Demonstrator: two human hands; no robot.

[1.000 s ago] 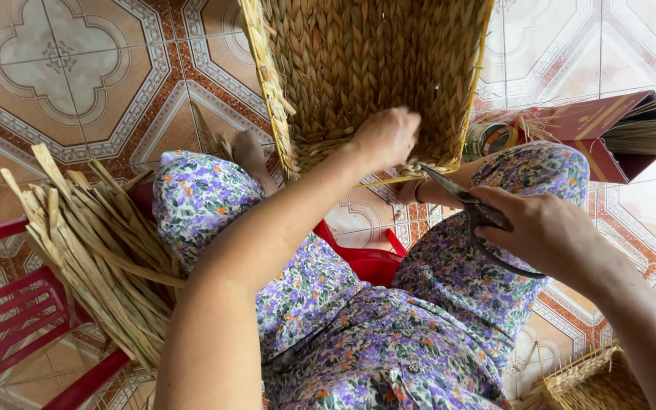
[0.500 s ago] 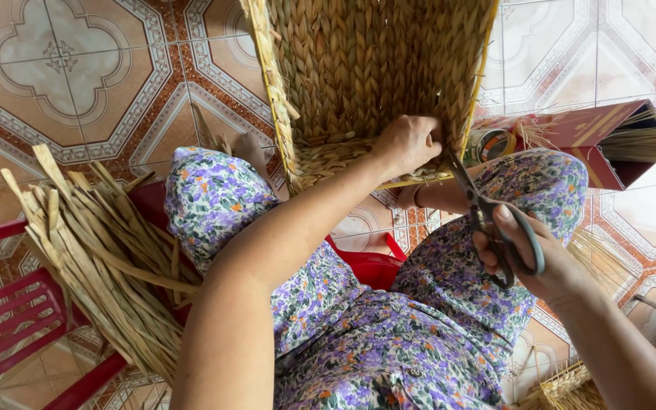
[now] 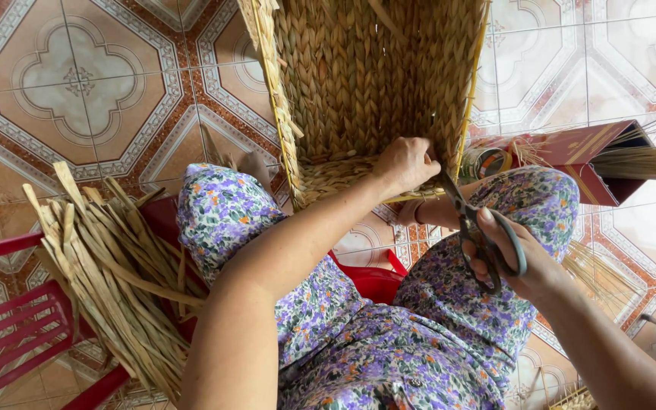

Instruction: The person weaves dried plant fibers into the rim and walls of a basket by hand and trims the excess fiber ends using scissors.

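A tall woven straw basket (image 3: pixel 366 76) stands between my knees, its open side facing me. My left hand (image 3: pixel 406 163) grips the basket's lower right edge. My right hand (image 3: pixel 514 258) holds dark-handled scissors (image 3: pixel 474 228), fingers through the loops, blades pointing up at the basket's edge just beside my left hand. I am seated in floral purple clothing (image 3: pixel 389 334).
A bundle of dried straw strips (image 3: pixel 115 266) lies on a red plastic stool (image 3: pixel 9 334) at my left. A dark red box (image 3: pixel 586 152) and loose straw (image 3: pixel 639 163) sit on the patterned tile floor (image 3: pixel 77 83) at right.
My right hand has brought the scissors up and left until the blades meet the basket's edge. My left hand shifted right along the basket's lower edge.
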